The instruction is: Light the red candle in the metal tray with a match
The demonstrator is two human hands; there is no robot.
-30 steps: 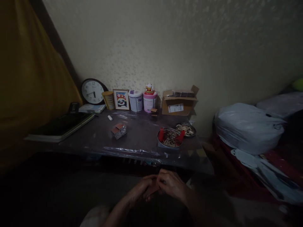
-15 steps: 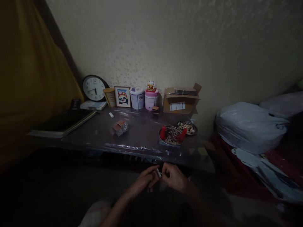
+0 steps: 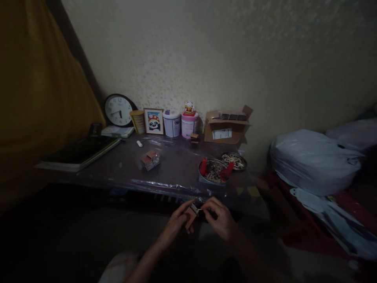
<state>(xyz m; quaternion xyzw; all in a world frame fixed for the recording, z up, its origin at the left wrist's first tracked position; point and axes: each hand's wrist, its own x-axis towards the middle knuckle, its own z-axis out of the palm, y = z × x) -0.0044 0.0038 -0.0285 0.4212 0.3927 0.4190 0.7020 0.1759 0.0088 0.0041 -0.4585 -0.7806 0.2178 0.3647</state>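
Note:
In front of the table edge, my left hand (image 3: 176, 222) is closed around a small brown matchbox (image 3: 191, 216), tilted with its end toward my right hand. My right hand (image 3: 219, 218) pinches a thin pale matchstick (image 3: 199, 210) between thumb and fingers. The stick's far tip is at the matchbox's end; the dim light hides whether it touches. Beyond my hands stands a round tray (image 3: 216, 177) of small dark and pale bits with two red pieces on it. Behind that, a round dish (image 3: 237, 163) holds several pale sticks.
A plastic-wrapped stack of small brown boxes (image 3: 150, 160) lies on the dark covered table (image 3: 176, 169). Along the wall stand a clock (image 3: 119, 110), a framed picture (image 3: 154, 122), two tubs (image 3: 190, 125) and a cardboard box (image 3: 225, 131). White bags (image 3: 312, 161) sit at right.
My left hand has turned the matchbox so its brown face shows. My right hand has shifted slightly right and up, and the matchstick shows more clearly between the hands.

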